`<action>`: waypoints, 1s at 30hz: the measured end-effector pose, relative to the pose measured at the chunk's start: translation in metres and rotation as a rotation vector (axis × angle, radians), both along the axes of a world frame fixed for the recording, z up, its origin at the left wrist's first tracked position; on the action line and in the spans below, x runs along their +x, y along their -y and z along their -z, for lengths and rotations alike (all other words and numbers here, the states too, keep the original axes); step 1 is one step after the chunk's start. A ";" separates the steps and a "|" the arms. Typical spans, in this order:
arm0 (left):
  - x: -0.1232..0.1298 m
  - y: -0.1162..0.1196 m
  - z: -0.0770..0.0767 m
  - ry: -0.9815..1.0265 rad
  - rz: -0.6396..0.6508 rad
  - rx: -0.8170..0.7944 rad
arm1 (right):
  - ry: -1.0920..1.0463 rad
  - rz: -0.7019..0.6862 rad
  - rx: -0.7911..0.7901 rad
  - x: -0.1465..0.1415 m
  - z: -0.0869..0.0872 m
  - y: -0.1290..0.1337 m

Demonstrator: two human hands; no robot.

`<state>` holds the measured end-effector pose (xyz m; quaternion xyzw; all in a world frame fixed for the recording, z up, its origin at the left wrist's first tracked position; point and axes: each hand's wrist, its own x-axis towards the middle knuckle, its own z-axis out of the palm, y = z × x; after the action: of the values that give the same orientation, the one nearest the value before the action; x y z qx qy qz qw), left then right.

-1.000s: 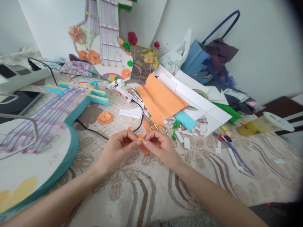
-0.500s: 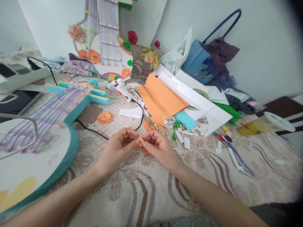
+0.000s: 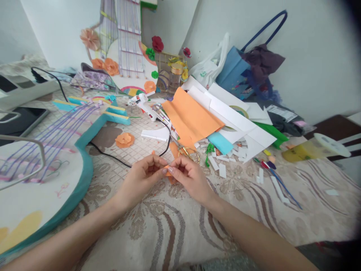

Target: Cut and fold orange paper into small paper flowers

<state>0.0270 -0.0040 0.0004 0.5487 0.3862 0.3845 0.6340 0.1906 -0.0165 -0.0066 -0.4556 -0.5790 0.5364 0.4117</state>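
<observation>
A small piece of orange paper (image 3: 168,172) is pinched between my two hands, low over the patterned tablecloth. My left hand (image 3: 146,171) grips its left side with thumb and fingers. On the other side my right hand (image 3: 188,174) has its thumb pressed on the paper; the fingers partly cover it, so its full shape is hidden. Beyond my left hand lies a finished orange paper flower (image 3: 124,140). Gold-handled scissors (image 3: 189,152) rest just past my right hand. A white glue gun (image 3: 145,107) lies farther back, its black cord running behind my hands.
A guitar-shaped craft piece (image 3: 84,165) with teal edges fills the left side. Orange sheet paper (image 3: 193,118), white sheets (image 3: 239,120) and scraps are heaped at the right. A tipped plastic cup (image 3: 316,147) lies farther right. Another decorated guitar (image 3: 128,56) stands against the wall.
My right thumb has shifted slightly over the orange paper, and less of the paper's upper tip shows. Both hands stay in about the same place.
</observation>
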 end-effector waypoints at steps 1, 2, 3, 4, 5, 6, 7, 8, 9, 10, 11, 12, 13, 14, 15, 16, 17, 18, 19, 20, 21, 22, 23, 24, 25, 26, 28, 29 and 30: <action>0.000 0.000 0.000 -0.015 -0.001 0.003 | 0.005 -0.002 -0.005 0.000 0.000 0.000; 0.000 0.000 -0.001 -0.029 -0.005 0.008 | 0.006 -0.004 -0.010 0.000 -0.001 0.000; -0.001 0.000 0.000 -0.042 -0.008 0.011 | 0.008 -0.006 -0.014 0.000 -0.002 0.000; -0.001 0.000 0.000 -0.053 -0.010 0.013 | 0.008 -0.006 -0.020 0.001 -0.002 0.000; -0.002 0.000 0.000 -0.061 -0.013 0.015 | 0.006 -0.007 -0.030 0.001 -0.003 0.000; -0.002 0.000 0.001 -0.068 -0.015 0.017 | 0.005 -0.009 -0.041 0.002 -0.005 -0.001; -0.003 0.000 0.002 -0.073 -0.018 0.019 | 0.005 -0.013 -0.052 0.003 -0.006 -0.002; -0.003 0.000 0.002 -0.075 -0.021 0.021 | 0.011 -0.023 -0.063 0.004 -0.007 -0.002; -0.003 -0.001 0.003 -0.074 -0.023 0.022 | 0.019 -0.040 -0.072 0.005 -0.007 -0.003; -0.003 -0.001 0.003 -0.069 -0.023 0.021 | 0.027 -0.061 -0.080 0.005 -0.008 -0.003; -0.002 -0.001 0.003 -0.059 -0.021 0.021 | 0.037 -0.080 -0.084 0.006 -0.007 -0.003; -0.002 -0.001 0.003 -0.050 -0.019 0.019 | 0.049 -0.094 -0.084 0.006 -0.007 -0.003; -0.002 0.000 0.003 -0.042 -0.020 0.016 | 0.060 -0.103 -0.082 0.006 -0.005 -0.004; -0.002 0.000 0.003 -0.036 -0.024 0.014 | 0.069 -0.108 -0.080 0.006 -0.004 -0.004; -0.002 0.000 0.003 -0.032 -0.033 0.011 | 0.075 -0.109 -0.075 0.006 -0.003 -0.004; -0.002 0.000 0.002 -0.028 -0.045 0.009 | 0.079 -0.114 -0.072 0.007 -0.001 -0.004; -0.002 0.000 0.002 -0.023 -0.056 0.007 | 0.075 -0.121 -0.076 0.007 -0.001 -0.004; -0.002 0.000 0.002 -0.017 -0.064 0.004 | 0.064 -0.130 -0.090 0.008 0.000 -0.004; -0.002 0.000 0.002 -0.013 -0.070 0.000 | 0.053 -0.137 -0.112 0.008 0.000 -0.005; -0.002 -0.001 0.003 -0.013 -0.075 -0.004 | 0.041 -0.144 -0.138 0.009 -0.001 -0.006; -0.002 -0.001 0.003 -0.016 -0.080 -0.010 | 0.030 -0.158 -0.169 0.011 -0.002 -0.006; -0.003 -0.001 0.003 -0.020 -0.082 -0.016 | 0.024 -0.180 -0.198 0.012 -0.003 -0.007; -0.003 -0.001 0.003 -0.024 -0.082 -0.021 | 0.024 -0.206 -0.219 0.013 -0.004 -0.008; -0.003 -0.001 0.003 -0.027 -0.079 -0.024 | 0.032 -0.230 -0.226 0.014 -0.005 -0.008; -0.003 -0.001 0.003 -0.030 -0.076 -0.024 | 0.045 -0.245 -0.219 0.015 -0.006 -0.009; -0.003 -0.001 0.002 -0.034 -0.070 -0.021 | 0.058 -0.249 -0.202 0.016 -0.007 -0.009; -0.003 -0.001 0.001 -0.047 -0.059 -0.015 | 0.069 -0.239 -0.159 0.016 -0.007 -0.009; -0.002 -0.001 0.000 -0.050 -0.054 -0.015 | 0.064 -0.231 -0.141 0.016 -0.007 -0.009; -0.002 0.000 -0.001 -0.048 -0.049 -0.019 | 0.056 -0.226 -0.128 0.015 -0.007 -0.009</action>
<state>0.0249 -0.0037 0.0014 0.5420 0.4181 0.3831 0.6202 0.2059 -0.0080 0.0002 -0.4276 -0.6023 0.6023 0.3026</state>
